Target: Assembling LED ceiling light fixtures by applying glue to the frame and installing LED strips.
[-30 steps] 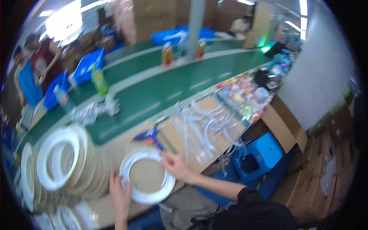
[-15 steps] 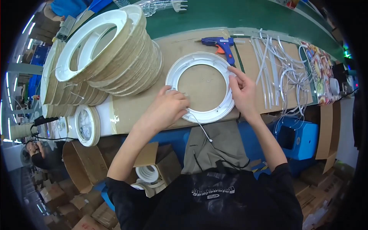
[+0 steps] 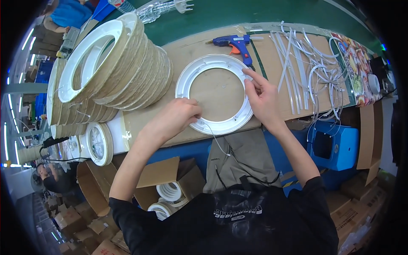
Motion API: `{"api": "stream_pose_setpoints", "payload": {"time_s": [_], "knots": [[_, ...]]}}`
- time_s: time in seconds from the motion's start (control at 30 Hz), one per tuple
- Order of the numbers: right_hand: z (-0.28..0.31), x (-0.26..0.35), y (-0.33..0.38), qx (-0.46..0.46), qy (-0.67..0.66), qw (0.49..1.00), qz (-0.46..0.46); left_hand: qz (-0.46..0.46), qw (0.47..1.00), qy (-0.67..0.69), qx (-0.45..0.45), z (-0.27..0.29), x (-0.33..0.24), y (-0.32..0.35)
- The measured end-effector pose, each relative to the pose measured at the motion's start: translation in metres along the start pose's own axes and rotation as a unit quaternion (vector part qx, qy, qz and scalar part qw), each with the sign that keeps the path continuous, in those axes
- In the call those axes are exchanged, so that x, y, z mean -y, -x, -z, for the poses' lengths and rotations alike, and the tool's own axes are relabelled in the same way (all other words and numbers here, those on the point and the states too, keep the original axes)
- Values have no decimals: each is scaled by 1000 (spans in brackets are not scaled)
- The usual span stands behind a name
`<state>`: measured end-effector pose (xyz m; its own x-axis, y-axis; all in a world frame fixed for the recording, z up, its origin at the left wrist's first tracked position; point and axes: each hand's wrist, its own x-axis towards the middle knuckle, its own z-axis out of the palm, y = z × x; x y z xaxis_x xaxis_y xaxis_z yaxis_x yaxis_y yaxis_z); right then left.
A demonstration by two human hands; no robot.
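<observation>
Head view: 1 glue gun (image 3: 238,41), pale strips (image 3: 302,80) near white ring (image 3: 211,61)

Behind the right hand (image 3: 263,102), a pale-lettered black cloth T-shirt (image 3: 238,233) is meeting grey-olive cloth bottoms (image 3: 241,158) with black cords (image 3: 266,184).

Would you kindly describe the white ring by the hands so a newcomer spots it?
Beside the green surface is a brown worktop. On it, the white ring lies between the left hand and right hand. Unlike the beige-sided rings stacked at its left, it lies flat by itself.
</observation>
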<state>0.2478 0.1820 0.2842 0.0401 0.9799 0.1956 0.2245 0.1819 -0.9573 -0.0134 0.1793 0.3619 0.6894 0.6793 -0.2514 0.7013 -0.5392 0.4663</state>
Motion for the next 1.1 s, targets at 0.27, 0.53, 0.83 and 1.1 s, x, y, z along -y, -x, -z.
{"api": "stream_pose_setpoints", "payload": {"time_s": [0.27,0.53,0.83,1.1], "knots": [[0,-1,-1,4,-4,1000,6,28,999,17,-17,0,-7,4],[2,0,-1,6,-14,1000,14,75,996,20,-35,8,-10,-1],[9,12,-3,45,66,997,21,79,991,-95,-53,1,10,-17],[22,22,-1,105,45,992,-53,100,986,-121,-57,-2,5,-17]]}}
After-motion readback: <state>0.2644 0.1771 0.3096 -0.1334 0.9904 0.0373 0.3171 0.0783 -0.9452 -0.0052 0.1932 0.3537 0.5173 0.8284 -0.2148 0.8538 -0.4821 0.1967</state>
